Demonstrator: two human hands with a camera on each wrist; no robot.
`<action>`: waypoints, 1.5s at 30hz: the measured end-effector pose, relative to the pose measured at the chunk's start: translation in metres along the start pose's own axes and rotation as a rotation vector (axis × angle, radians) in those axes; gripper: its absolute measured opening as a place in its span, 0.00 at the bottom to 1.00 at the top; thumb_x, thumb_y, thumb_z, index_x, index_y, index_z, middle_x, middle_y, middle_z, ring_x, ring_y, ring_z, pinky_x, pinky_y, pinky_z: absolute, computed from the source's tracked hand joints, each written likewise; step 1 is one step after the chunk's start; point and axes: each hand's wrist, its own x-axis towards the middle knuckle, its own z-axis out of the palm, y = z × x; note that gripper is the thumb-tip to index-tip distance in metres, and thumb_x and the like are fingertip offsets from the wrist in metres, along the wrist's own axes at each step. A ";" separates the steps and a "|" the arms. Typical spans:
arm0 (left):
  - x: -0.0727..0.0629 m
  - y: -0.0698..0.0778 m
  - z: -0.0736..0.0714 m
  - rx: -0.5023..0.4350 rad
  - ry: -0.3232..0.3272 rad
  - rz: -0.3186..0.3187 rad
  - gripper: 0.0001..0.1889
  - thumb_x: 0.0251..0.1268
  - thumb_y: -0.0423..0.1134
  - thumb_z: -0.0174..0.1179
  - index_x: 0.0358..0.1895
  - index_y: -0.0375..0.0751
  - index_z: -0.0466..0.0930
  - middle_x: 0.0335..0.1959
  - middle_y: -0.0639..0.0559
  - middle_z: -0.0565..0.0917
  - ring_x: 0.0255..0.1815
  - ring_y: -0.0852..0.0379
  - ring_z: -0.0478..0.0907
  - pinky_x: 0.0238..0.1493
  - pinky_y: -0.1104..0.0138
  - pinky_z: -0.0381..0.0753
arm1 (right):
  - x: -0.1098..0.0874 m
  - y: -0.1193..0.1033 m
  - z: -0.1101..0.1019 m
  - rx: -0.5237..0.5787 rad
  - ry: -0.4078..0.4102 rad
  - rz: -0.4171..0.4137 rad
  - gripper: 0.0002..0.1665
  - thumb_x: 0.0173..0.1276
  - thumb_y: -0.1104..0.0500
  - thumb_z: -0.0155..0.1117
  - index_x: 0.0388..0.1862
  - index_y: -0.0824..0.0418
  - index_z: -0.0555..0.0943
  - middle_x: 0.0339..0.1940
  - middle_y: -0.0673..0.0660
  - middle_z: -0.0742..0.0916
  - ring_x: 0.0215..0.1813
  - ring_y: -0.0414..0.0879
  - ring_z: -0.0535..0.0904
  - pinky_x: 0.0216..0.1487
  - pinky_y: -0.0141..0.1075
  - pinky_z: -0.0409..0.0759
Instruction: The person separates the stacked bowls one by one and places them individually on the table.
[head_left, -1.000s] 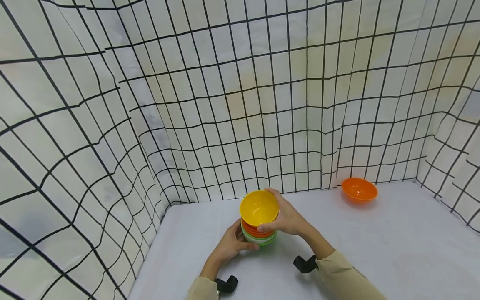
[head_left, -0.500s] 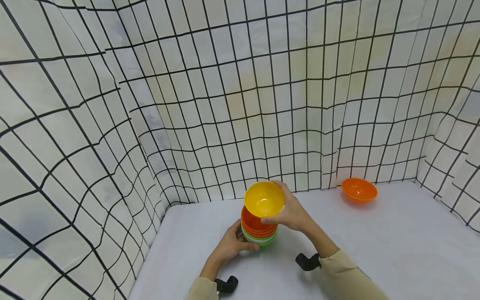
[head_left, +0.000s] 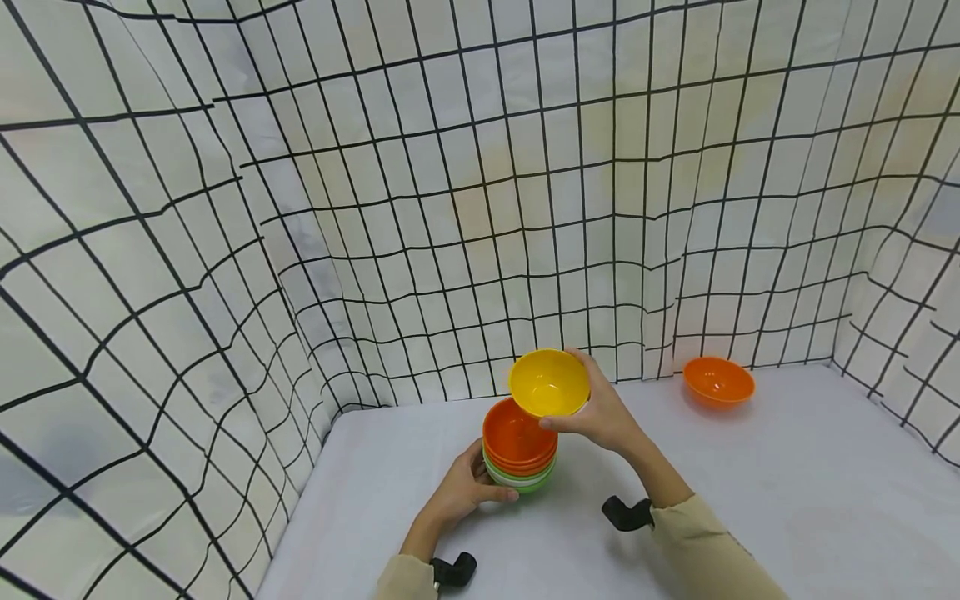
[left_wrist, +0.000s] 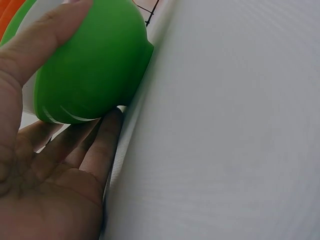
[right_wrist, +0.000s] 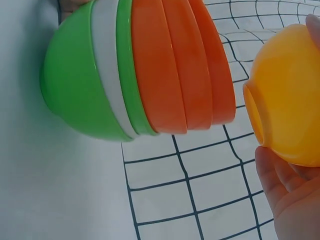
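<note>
My right hand (head_left: 603,414) grips a yellow bowl (head_left: 550,383) by its side, thumb near the front rim and fingers behind. The bowl hangs above and slightly right of a stack of nested bowls, with a gap between them in the right wrist view. Orange bowls (head_left: 517,433) form the top of that stack; a white bowl (right_wrist: 106,55) sits between green ones lower down. Around the bottom green bowl (left_wrist: 95,65) my left hand (head_left: 457,493) curls, thumb on the near side and fingers on the far side. The stack stands upright on the table.
A single orange bowl (head_left: 718,383) sits at the back right, near the wall. White cloth walls (head_left: 480,208) with a black grid enclose the white table (head_left: 787,483) at the back and sides. A black wrist mount (head_left: 628,514) shows at each wrist.
My right hand has lifted the yellow bowl off the stack and moved it up and right, uncovering the orange bowl beneath. The left hand has stayed at the stack.
</note>
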 end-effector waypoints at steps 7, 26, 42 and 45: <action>0.000 -0.001 0.000 -0.006 0.006 0.003 0.49 0.50 0.39 0.81 0.77 0.55 0.64 0.75 0.53 0.73 0.77 0.48 0.70 0.80 0.54 0.67 | 0.003 0.007 -0.010 -0.011 0.035 0.025 0.66 0.49 0.50 0.86 0.81 0.51 0.55 0.74 0.60 0.72 0.66 0.60 0.75 0.64 0.53 0.85; -0.001 0.000 0.001 -0.044 -0.003 -0.001 0.50 0.49 0.36 0.81 0.77 0.52 0.63 0.75 0.50 0.71 0.77 0.47 0.69 0.80 0.56 0.68 | 0.002 0.036 -0.057 -0.087 0.137 0.162 0.68 0.54 0.44 0.83 0.83 0.56 0.50 0.76 0.63 0.68 0.70 0.61 0.69 0.70 0.59 0.78; 0.000 0.001 0.001 -0.048 -0.003 -0.002 0.49 0.49 0.36 0.81 0.76 0.51 0.64 0.74 0.50 0.73 0.75 0.48 0.72 0.78 0.58 0.71 | 0.001 0.060 -0.074 -0.126 0.162 0.282 0.74 0.54 0.39 0.82 0.85 0.58 0.43 0.80 0.68 0.62 0.73 0.65 0.64 0.75 0.64 0.70; 0.000 0.000 0.000 -0.046 -0.004 0.000 0.49 0.49 0.36 0.81 0.76 0.51 0.64 0.74 0.50 0.73 0.75 0.48 0.72 0.77 0.58 0.72 | 0.000 0.064 -0.076 -0.130 0.158 0.296 0.75 0.54 0.38 0.81 0.85 0.58 0.42 0.80 0.68 0.61 0.73 0.65 0.63 0.75 0.65 0.69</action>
